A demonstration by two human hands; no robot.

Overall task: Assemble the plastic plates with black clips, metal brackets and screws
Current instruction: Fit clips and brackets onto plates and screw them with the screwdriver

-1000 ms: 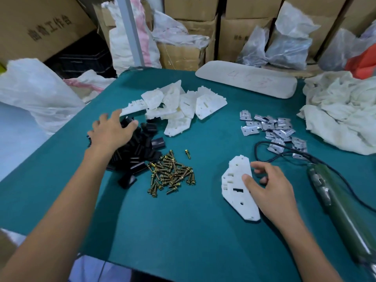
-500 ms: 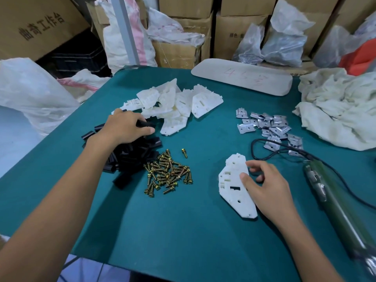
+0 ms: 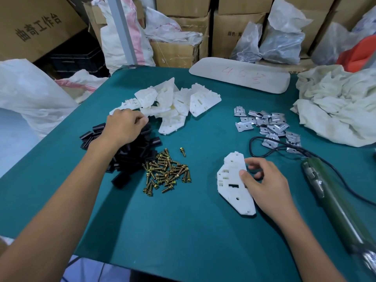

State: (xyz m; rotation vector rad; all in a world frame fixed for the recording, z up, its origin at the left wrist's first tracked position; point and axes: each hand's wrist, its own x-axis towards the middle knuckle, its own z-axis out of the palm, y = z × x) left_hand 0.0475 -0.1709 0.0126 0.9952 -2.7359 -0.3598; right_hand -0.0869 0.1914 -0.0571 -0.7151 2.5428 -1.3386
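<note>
The flat white plastic plate (image 3: 232, 186), notched and pierced with slots and round holes, lies on the teal table mat (image 3: 183, 237) in front of the person, right of centre. The right hand (image 3: 268, 190) holds it by its right edge: the thumb presses on the top face, the index finger touches the upper edge and the other fingers curl beside it. Plate and right hand sit where they were a second ago.

The left hand (image 3: 124, 127) is what differs. A second ago it lay spread over the heap of small black plastic clips (image 3: 132, 159); now its fingers are bunched tight against the thumb at the heap's far edge, close to the pile of spare white plastic plates (image 3: 175, 102). Whether a clip is pinched between them I cannot tell, as the hand hides its own fingertips' underside.

Just right of the clips lies a cluster of brass-coloured screws (image 3: 166, 174), with one stray screw (image 3: 183, 152) a little beyond it. Shiny folded metal brackets (image 3: 268, 125) are scattered further right, behind the held plate. A green cylindrical electric screwdriver (image 3: 333, 206) lies along the right side, its black cable (image 3: 254, 143) looping towards the brackets. A crumpled off-white cloth (image 3: 341, 106) sits at the far right, and a long pale pad with red writing (image 3: 240, 78) lies along the table's far edge.
</note>
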